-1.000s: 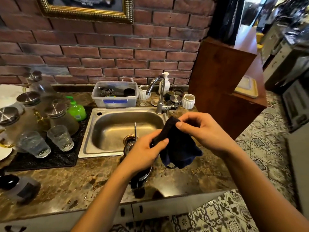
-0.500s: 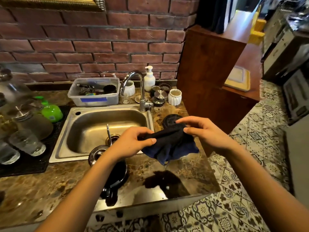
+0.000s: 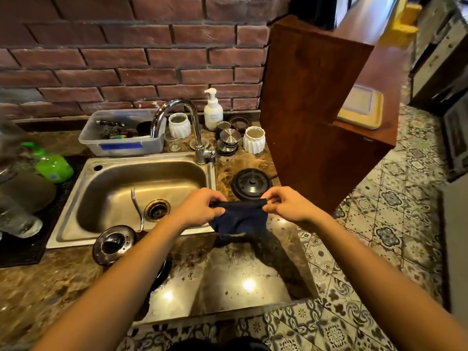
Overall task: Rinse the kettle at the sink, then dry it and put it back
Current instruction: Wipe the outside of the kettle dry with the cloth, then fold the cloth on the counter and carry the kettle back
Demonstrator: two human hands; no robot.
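My left hand (image 3: 200, 209) and my right hand (image 3: 286, 203) each pinch a top corner of a dark blue cloth (image 3: 240, 219), stretched between them above the counter, right of the sink (image 3: 76, 224). The steel gooseneck kettle (image 3: 114, 245) stands open on the counter at the sink's front edge; its thin spout (image 3: 138, 209) curves up over the basin, and my left forearm hides part of its body. A round black kettle base (image 3: 250, 184) lies on the counter just beyond the cloth.
A tap (image 3: 182, 122), soap pump bottle (image 3: 213, 110), white ribbed cups (image 3: 254, 139) and a plastic tub (image 3: 121, 145) line the brick wall. A green bottle (image 3: 53, 167) and glassware (image 3: 17, 224) sit on a black mat at left. A wooden cabinet (image 3: 316, 122) rises at right.
Both hands have spread the bunched cloth out flat between them, moving apart and lower. The view has tilted down and shifted right.
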